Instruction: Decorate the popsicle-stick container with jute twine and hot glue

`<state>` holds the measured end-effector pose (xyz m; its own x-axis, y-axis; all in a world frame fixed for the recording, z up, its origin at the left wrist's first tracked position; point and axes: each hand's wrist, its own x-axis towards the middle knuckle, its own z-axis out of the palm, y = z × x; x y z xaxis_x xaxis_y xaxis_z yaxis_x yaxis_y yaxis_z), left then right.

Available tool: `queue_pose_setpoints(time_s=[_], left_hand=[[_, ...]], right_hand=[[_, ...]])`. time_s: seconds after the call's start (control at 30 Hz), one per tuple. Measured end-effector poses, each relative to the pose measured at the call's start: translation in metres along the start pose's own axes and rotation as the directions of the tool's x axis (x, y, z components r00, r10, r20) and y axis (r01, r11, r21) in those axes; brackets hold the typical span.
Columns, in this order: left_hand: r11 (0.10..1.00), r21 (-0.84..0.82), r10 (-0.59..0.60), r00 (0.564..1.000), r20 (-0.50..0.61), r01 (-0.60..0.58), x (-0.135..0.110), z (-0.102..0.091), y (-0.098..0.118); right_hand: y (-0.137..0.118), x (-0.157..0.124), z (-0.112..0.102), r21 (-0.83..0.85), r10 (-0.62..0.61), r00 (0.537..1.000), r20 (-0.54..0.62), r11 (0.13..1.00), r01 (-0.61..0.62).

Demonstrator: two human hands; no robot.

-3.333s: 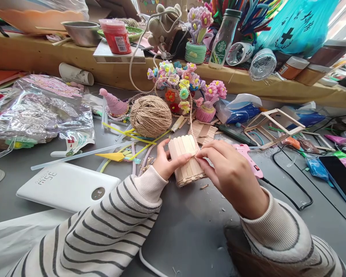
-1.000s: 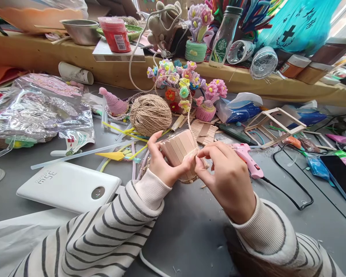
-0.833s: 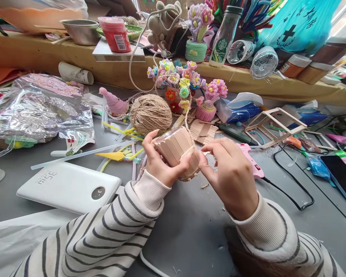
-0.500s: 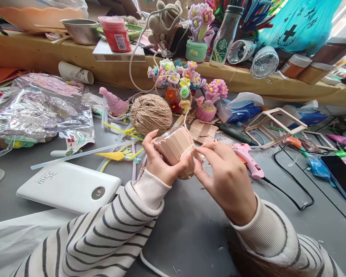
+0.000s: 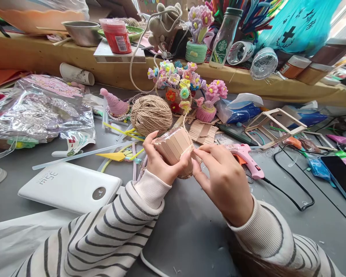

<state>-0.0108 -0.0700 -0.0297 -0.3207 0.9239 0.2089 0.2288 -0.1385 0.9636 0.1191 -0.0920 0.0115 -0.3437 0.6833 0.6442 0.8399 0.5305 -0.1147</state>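
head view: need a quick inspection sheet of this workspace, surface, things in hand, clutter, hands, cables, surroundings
Surface: grey table, littered with small scraps
Things in hand: wooden-stick cup, tilted; twine strand rising from it; twine ball behind
Clutter: white power bank, pink glue gun, phone, clear plastic bag
Left hand: wrapped around the cup
Right hand: fingertips at the cup's side, exact grip hidden
Cables: black cord from the glue gun, bent across the table; white cable at the lower edge
Surroundings: ledge behind, bearing glass bottle and metal bowl
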Motion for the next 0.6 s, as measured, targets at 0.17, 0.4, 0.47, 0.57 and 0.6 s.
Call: queue_pose_setpoints(time_s=[0.17,0.4,0.47,0.57,0.6], left_hand=[[1.000,0.009,0.019,1.000,-0.003,-0.019,0.001,0.001,-0.006],[0.995,0.090,0.033,0.999,-0.004,-0.032,-0.001,0.002,-0.006],[0.993,0.110,0.043,0.999,-0.005,-0.042,-0.002,0.002,-0.006],[0.992,0.114,0.058,0.998,-0.004,-0.057,-0.003,0.002,-0.006],[0.992,0.112,0.060,0.998,-0.005,-0.059,-0.003,0.002,-0.006]], right_hand=[[-0.003,-0.002,0.005,-0.127,-0.017,1.000,-0.002,0.992,0.016],[-0.014,-0.004,0.008,-0.300,0.001,1.000,0.006,0.954,0.001],[-0.017,-0.004,0.008,-0.332,0.003,1.000,0.006,0.943,-0.001],[-0.019,-0.004,0.007,-0.350,0.006,1.000,-0.010,0.937,-0.009],[-0.020,-0.003,0.006,-0.353,0.001,1.000,-0.018,0.936,-0.007]])
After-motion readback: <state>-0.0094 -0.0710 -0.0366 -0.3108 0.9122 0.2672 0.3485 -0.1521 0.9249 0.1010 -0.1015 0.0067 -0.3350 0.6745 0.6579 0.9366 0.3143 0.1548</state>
